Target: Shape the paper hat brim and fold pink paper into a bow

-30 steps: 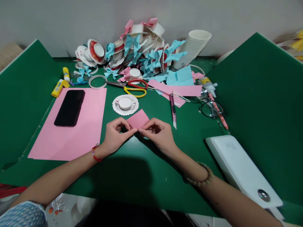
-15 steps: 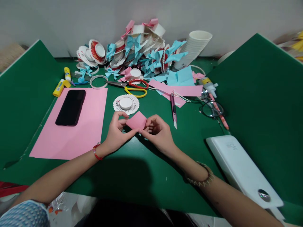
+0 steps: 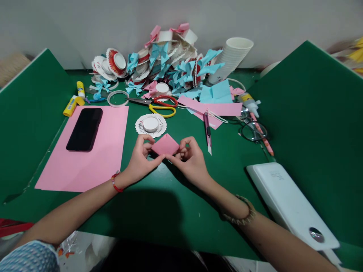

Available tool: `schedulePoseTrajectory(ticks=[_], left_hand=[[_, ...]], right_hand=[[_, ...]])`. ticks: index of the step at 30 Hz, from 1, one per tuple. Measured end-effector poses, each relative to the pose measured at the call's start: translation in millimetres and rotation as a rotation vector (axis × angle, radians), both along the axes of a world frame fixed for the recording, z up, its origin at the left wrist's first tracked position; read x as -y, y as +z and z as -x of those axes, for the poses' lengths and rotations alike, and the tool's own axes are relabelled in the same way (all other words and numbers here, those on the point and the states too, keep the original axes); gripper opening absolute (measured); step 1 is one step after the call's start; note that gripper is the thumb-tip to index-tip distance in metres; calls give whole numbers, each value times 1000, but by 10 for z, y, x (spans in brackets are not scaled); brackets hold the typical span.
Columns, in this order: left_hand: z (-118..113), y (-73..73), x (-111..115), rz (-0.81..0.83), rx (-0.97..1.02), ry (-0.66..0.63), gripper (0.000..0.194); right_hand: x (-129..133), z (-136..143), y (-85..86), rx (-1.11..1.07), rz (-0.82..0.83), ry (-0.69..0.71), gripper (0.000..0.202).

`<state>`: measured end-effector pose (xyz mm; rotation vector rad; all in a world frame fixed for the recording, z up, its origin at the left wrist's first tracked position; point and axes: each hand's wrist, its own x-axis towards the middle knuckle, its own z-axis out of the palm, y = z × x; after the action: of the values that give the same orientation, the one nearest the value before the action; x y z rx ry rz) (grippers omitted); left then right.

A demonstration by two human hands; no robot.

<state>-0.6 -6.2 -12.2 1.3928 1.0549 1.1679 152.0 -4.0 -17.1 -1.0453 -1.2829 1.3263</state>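
Note:
Between my two hands is a small piece of folded pink paper [image 3: 166, 145], diamond-shaped from above. My left hand [image 3: 141, 158] pinches its left side, thumb along the lower edge and fingers curled at the side. At the right side my right hand [image 3: 190, 160] grips it the same way, both thumb tips close together at the near corner. Some fingertips are hidden behind the paper. Just beyond it lies a white scalloped paper disc [image 3: 151, 125] with a raised round centre. Scissors [image 3: 161, 104] with one red and one yellow handle lie farther back.
Large pink sheets [image 3: 85, 170] with a black phone [image 3: 85, 129] lie at left, near glue sticks [image 3: 69, 105]. A utility knife [image 3: 208, 132], glasses [image 3: 254, 130] and a white power bank [image 3: 289, 204] are at right. Behind stand stacked paper cups [image 3: 234, 56] beside piled bow-trimmed discs [image 3: 170, 56]. Green panels flank the table.
The pink paper has turned slightly and looks wider, with its right corner showing more. My right hand's fingers have shifted a little to the right; the left hand is almost still.

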Motion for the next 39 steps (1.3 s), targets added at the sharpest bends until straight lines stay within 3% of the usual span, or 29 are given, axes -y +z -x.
schedulePoseTrajectory(ticks=[3, 8, 12, 18, 22, 26, 31, 36, 39], left_hand=[[0, 2, 13, -24, 7, -55, 47], [19, -17, -5, -93, -51, -5, 41], [34, -27, -19, -138, -96, 0, 34], [43, -16, 14, -110, -161, -141, 38], [53, 22, -18, -122, -29, -89, 38], [54, 37, -43, -128, 16, -10, 31], [31, 7, 5, -196, -81, -61, 21], [44, 59, 3, -146, -221, -78, 4], [56, 90, -17, -98, -257, -110, 6]], right_hand=[[-25, -18, 0, -32, 38, 5, 44], [-15, -15, -11, 32, 6, 46, 30], [10, -8, -15, 149, -129, -76, 25], [17, -30, 35, 226, -222, -70, 34], [-1, -35, 42, 194, -218, -119, 26], [5, -20, 50, 264, -231, -23, 23], [23, -26, 73, 352, -284, 7, 3], [24, -43, 81, 348, -264, -61, 8], [27, -44, 87, 326, -231, -76, 8]])
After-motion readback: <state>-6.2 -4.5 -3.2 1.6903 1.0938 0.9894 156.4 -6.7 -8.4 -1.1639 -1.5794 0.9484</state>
